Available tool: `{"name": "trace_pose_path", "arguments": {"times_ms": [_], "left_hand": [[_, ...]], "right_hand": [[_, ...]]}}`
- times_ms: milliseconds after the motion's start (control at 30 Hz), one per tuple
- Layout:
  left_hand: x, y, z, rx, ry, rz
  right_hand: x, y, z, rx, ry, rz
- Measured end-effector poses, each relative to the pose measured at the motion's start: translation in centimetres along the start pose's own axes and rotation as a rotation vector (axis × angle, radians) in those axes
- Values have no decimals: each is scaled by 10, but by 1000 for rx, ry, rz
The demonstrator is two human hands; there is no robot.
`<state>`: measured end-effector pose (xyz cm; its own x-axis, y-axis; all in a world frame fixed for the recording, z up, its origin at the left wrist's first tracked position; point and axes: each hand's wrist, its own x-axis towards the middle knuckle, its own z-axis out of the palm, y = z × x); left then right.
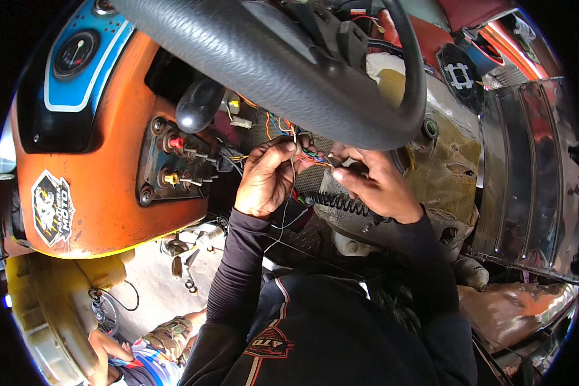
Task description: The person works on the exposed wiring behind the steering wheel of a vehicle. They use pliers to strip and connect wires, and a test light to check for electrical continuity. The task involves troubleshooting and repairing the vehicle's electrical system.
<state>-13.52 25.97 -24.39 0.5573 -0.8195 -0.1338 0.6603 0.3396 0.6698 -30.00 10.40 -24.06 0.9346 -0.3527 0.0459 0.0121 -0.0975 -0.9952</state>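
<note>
wires (313,156) between hands (267,180) (383,183), steering wheel (251,71) beyond them, gauge (76,55) far left

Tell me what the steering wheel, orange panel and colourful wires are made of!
Steering wheel: probably black plastic or rubber, textured with a soft sheen. Orange panel: perhaps painted metal, glossy but scuffed. Wires: likely plastic-coated metal, given their thin, brightly coloured strands.

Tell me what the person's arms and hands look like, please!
The left hand and the right hand are both bare, with no gloves. The arms wear long, dark, snug sleeves: the left sleeve and the right sleeve reach down to about the wrists. The left one shows little wrinkles, and I see no markings on either.
</note>
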Motion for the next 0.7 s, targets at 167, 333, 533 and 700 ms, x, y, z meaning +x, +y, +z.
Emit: {"name": "trace_pose_path", "arguments": {"times_ms": [167, 333, 533, 700], "left_hand": [[1, 0, 0, 37, -1, -10], [0, 1, 0, 42, 12, -6], [-1, 4, 3, 64, -25, -13], [-1, 4, 3, 66, -6, -12]], "right_hand": [[4, -2, 0, 25, 23, 40], [-5, -22, 1, -59, 79, -109], [4, -39, 6, -440, 14, -219], [5, -36, 5, -362, 9, -186]]}}
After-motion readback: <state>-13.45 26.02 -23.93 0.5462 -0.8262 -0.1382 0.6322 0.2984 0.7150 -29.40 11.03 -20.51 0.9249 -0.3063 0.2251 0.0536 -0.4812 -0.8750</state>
